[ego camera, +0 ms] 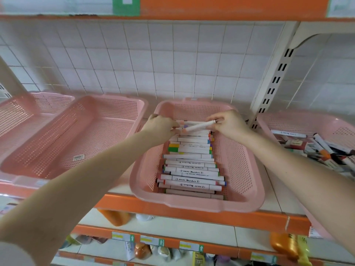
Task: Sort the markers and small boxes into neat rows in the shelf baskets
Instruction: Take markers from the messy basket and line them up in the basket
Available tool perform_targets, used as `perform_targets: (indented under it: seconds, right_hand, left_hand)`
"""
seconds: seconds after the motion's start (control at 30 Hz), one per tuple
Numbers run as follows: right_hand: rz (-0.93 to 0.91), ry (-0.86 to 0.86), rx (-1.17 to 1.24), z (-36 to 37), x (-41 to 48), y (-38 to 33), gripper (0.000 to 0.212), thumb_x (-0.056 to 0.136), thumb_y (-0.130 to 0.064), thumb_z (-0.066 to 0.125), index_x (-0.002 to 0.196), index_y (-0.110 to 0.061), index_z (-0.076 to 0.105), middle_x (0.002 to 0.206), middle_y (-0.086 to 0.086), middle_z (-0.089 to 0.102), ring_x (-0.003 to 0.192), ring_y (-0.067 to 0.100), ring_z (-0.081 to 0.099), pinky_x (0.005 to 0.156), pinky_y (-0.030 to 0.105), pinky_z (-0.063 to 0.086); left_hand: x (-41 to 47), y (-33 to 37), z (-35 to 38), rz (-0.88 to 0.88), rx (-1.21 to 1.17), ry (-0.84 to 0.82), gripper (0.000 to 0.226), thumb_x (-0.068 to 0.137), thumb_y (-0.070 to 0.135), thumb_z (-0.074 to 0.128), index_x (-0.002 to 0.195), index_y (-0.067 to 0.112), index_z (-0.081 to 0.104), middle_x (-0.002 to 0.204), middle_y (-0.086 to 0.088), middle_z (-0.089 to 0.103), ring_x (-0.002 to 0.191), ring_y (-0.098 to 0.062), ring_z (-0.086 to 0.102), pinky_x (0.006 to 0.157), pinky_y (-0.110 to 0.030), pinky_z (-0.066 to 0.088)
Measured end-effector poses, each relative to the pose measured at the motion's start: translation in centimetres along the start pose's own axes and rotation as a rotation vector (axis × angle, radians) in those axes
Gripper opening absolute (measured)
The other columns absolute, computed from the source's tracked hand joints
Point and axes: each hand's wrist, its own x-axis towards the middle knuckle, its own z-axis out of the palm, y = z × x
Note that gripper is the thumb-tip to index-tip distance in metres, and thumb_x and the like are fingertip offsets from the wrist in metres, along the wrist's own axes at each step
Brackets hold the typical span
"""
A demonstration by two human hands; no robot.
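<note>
At the bottom of the frame, a lower shelf holds an orange bottle (pixel 282 244) and small price tags (pixel 151 240). Just above that runs the orange shelf edge (pixel 249 217). Two bare arms reach up from the bottom corners toward the middle of the frame. A pink middle basket (pixel 194 205) sits on the shelf, and its near rim hangs a little over the orange edge. Inside it lies a row of markers (pixel 192 169), side by side, each one pointing left to right, from the near wall up to the hands. At the far end of the row, the left hand (pixel 160 126) and the right hand (pixel 229 124) both pinch a white marker (pixel 199 126). The left hand has its left end, where there is a purple cap, and the right hand has its right end. The marker is tilted, with its right end higher in the frame, just above the row. At the right of the frame, a right basket (pixel 326 123) holds a messy pile of markers (pixel 322 146) lying every which way, with some dark things I cannot make out. At the left is a left basket (pixel 107 112) with a sticker (pixel 79 157) on its floor, and beside it, at the far left, another pink basket (pixel 23 112). Behind them all is a white tiled wall (pixel 153 64) and a cream post (pixel 276 77) with slots. An orange upper shelf (pixel 211 8) runs across the top.
</note>
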Motion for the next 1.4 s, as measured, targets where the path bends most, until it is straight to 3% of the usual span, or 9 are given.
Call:
perform_targets:
  seconds: [0.07, 0.13, 0.33, 0.5, 0.83, 1.0, 1.23, 1.33, 1.4]
  right_hand:
    - [0.005, 0.038, 0.111, -0.1, 0.0, 0.0, 0.022, 0.08, -0.009, 0.072, 0.097, -0.021, 0.073, 0.094, -0.004, 0.071, 0.09, 0.007, 0.065, 0.082, 0.013, 0.049]
    - [0.005, 0.048, 0.197, -0.2, 0.0, -0.1, 0.022, 0.08, -0.006, 0.072, 0.097, -0.02, 0.072, 0.096, -0.003, 0.071, 0.085, 0.0, 0.063, 0.069, 0.0, 0.043]
    - [0.014, -0.008, 0.147, -0.3, 0.0, -0.1, 0.024, 0.086, -0.015, 0.067, 0.109, -0.019, 0.068, 0.098, -0.011, 0.067, 0.082, -0.012, 0.058, 0.069, -0.004, 0.038]
    - [0.0, -0.034, -0.101, 0.5, 0.2, 0.1, 0.024, 0.085, -0.018, 0.069, 0.109, -0.018, 0.07, 0.114, -0.005, 0.068, 0.102, 0.01, 0.063, 0.096, 0.028, 0.047]
    - [-0.017, -0.001, -0.218, 0.8, 0.0, 0.1, 0.016, 0.075, -0.018, 0.078, 0.079, -0.029, 0.066, 0.083, -0.012, 0.066, 0.079, 0.004, 0.06, 0.079, 0.024, 0.049]
    - [-0.109, -0.067, -0.353, 1.1, -0.4, -0.2, 0.009, 0.084, -0.009, 0.068, 0.089, -0.015, 0.074, 0.089, -0.008, 0.061, 0.071, -0.001, 0.05, 0.058, -0.005, 0.03]
    - [-0.142, -0.124, -0.444, 1.6, -0.2, 0.2, 0.024, 0.09, 0.0, 0.056, 0.107, -0.007, 0.071, 0.113, 0.007, 0.067, 0.106, 0.019, 0.06, 0.088, 0.019, 0.041]
    - [-0.242, -0.081, -0.387, 1.6, -0.7, -0.3, 0.024, 0.09, -0.001, 0.055, 0.106, -0.008, 0.071, 0.106, 0.004, 0.066, 0.094, 0.016, 0.06, 0.086, 0.023, 0.045]
    - [-0.3, -0.162, -0.333, 1.3, -1.2, -0.7, 0.02, 0.088, -0.008, 0.059, 0.102, -0.012, 0.073, 0.096, -0.002, 0.065, 0.081, 0.007, 0.056, 0.077, 0.014, 0.044]
  left_hand:
    - [0.0, 0.2, 0.1, 0.005, -0.022, -0.013, 0.036, 0.102, 0.038, 0.031, 0.125, 0.029, 0.058, 0.071, 0.004, 0.059, 0.074, -0.019, 0.053, 0.11, -0.036, 0.021]
    - [0.1, 0.0, 0.4, -0.003, -0.042, 0.05, 0.035, 0.101, 0.038, 0.033, 0.121, 0.027, 0.06, 0.07, 0.003, 0.06, 0.07, -0.018, 0.053, 0.105, -0.033, 0.025]
    - [0.1, -0.4, 1.0, -0.059, -0.107, 0.219, 0.028, 0.091, 0.041, 0.056, 0.11, 0.023, 0.066, 0.102, 0.001, 0.07, 0.1, -0.024, 0.059, 0.098, -0.033, 0.032]
    - [0.1, -0.8, 1.4, -0.072, -0.107, 0.22, 0.025, 0.09, 0.035, 0.058, 0.112, 0.023, 0.064, 0.106, 0.002, 0.069, 0.106, -0.025, 0.057, 0.1, -0.032, 0.028]
    - [0.0, -0.7, 1.5, -0.067, -0.188, 0.142, 0.024, 0.095, 0.014, 0.049, 0.111, 0.016, 0.067, 0.119, -0.006, 0.061, 0.097, -0.025, 0.061, 0.083, -0.038, 0.052]
    - [0.0, -0.4, 1.6, -0.038, -0.012, 0.049, 0.028, 0.096, 0.015, 0.048, 0.119, 0.02, 0.062, 0.115, -0.006, 0.063, 0.101, -0.027, 0.059, 0.083, -0.037, 0.052]
    - [0.0, -0.4, 1.8, 0.009, 0.059, 0.022, 0.021, 0.094, 0.025, 0.053, 0.112, 0.025, 0.065, 0.109, -0.002, 0.065, 0.102, -0.026, 0.058, 0.088, -0.039, 0.05]
    - [-0.1, -0.2, 1.7, 0.086, 0.1, 0.034, 0.02, 0.093, 0.029, 0.054, 0.109, 0.026, 0.066, 0.108, 0.003, 0.066, 0.104, -0.021, 0.058, 0.096, -0.031, 0.039]
    - [-0.2, -0.2, 1.7, 0.115, 0.086, 0.07, 0.02, 0.093, 0.028, 0.054, 0.109, 0.026, 0.066, 0.108, 0.007, 0.066, 0.105, -0.017, 0.057, 0.092, -0.026, 0.034]
